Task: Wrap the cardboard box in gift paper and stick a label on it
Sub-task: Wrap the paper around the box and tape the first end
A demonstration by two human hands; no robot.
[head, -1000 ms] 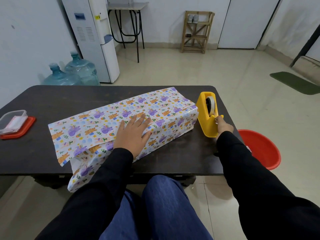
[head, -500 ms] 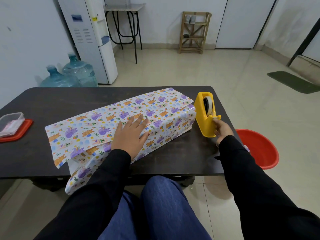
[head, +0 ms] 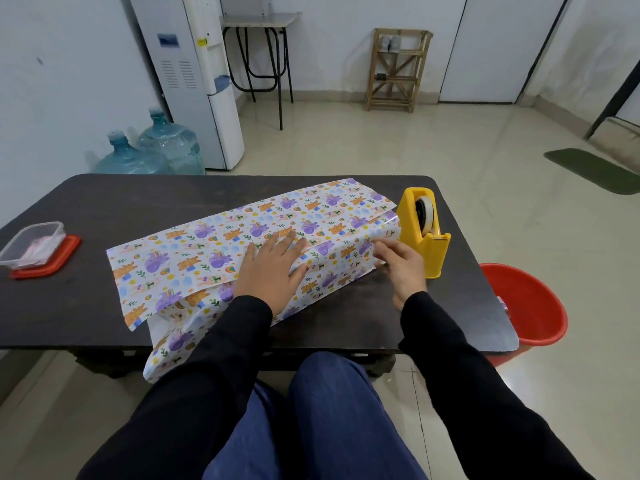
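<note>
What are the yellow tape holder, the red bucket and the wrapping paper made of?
The yellow tape holder looks like hard plastic: smooth, one even colour. The red bucket seems plastic too, with a glossy rim. The wrapping paper looks thin and slightly shiny: it creases and catches light.

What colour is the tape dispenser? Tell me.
Yellow; the tape dispenser shows clearly in the head view.

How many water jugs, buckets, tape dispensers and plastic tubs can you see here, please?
Water jugs: 2
Bucket: 1
Tape dispenser: 1
Plastic tub: 1
Total: 5
</note>
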